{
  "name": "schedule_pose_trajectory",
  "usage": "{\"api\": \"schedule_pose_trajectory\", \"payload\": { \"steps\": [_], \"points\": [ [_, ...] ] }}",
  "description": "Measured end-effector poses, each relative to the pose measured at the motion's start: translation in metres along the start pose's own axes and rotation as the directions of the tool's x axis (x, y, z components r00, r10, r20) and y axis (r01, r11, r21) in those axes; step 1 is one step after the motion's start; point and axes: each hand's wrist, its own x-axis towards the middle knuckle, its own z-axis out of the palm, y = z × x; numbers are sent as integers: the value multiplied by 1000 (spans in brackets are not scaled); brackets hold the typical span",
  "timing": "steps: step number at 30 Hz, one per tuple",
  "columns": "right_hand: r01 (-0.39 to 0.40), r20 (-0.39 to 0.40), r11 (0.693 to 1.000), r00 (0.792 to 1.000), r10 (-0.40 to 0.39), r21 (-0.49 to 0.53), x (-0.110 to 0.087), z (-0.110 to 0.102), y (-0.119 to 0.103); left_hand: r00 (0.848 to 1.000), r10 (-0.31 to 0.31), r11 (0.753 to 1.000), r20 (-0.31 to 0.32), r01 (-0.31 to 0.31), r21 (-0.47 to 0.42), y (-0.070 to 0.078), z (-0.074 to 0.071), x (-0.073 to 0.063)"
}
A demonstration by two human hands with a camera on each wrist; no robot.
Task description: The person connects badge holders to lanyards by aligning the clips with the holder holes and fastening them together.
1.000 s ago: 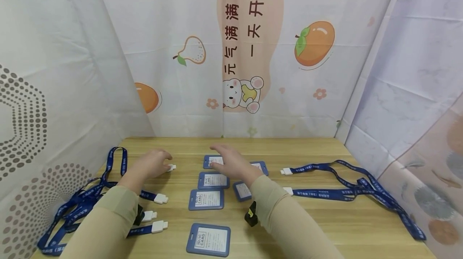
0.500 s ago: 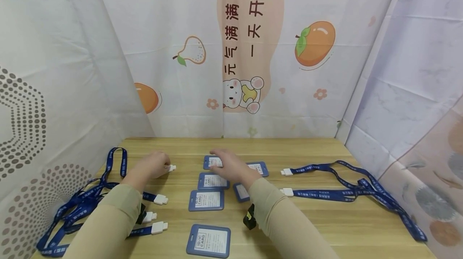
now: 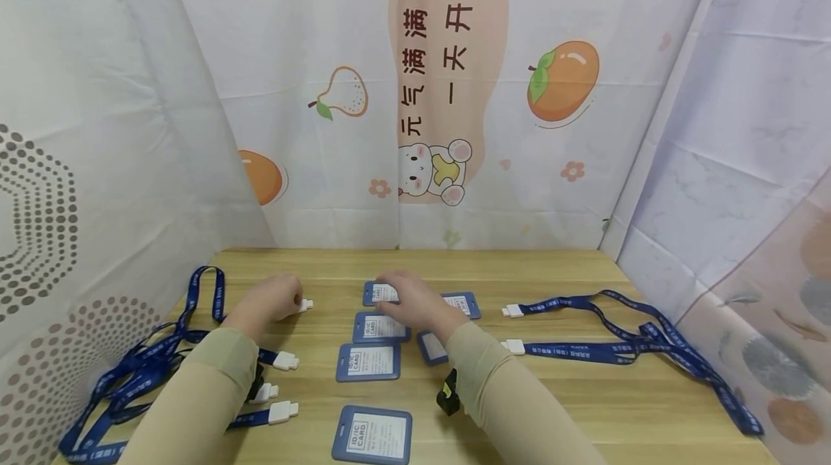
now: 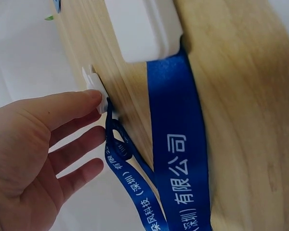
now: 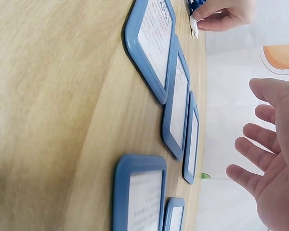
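Observation:
At the table's far left, my left hand (image 3: 274, 298) pinches the white plastic clip (image 4: 99, 89) of a blue lanyard (image 4: 135, 185) between thumb and forefinger. Its other fingers are bent loosely beside the strap. My right hand (image 3: 420, 303) hovers over the blue ID card holders with fingers spread and relaxed, holding nothing, as the right wrist view shows. Below and around it lie a far card holder (image 3: 371, 294), a second card holder (image 3: 381, 327) nearer me and a third card holder (image 3: 431, 347), partly hidden by the wrist.
Closer to me lie two more card holders, one in mid-table (image 3: 368, 362) and one near the front (image 3: 372, 436). Tangled blue lanyards (image 3: 139, 371) with white clips (image 3: 283, 412) cover the left side. Other lanyards (image 3: 584, 351) lie right. A printed curtain (image 3: 311, 227) hangs behind the table.
My left thumb and fingers have come together on the white clip. My right hand has dropped slightly toward the card holders. The view has shifted a little.

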Motion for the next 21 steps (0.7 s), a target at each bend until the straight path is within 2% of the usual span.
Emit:
{"api": "schedule_pose_trajectory", "payload": {
  "steps": [12, 17, 21],
  "points": [
    [48, -20, 999, 999, -48, 8, -2, -12, -1, 1000, -16, 1000, 9, 16, -19, -2, 2, 1],
    [36, -30, 999, 999, -36, -10, -3, -20, -1, 1000, 6, 1000, -3, -7, -26, -2, 4, 3],
    [65, -55, 997, 996, -67, -39, -2, -28, -1, 999, 31, 999, -11, -31, -34, -1, 8, 7]
  ]
}}
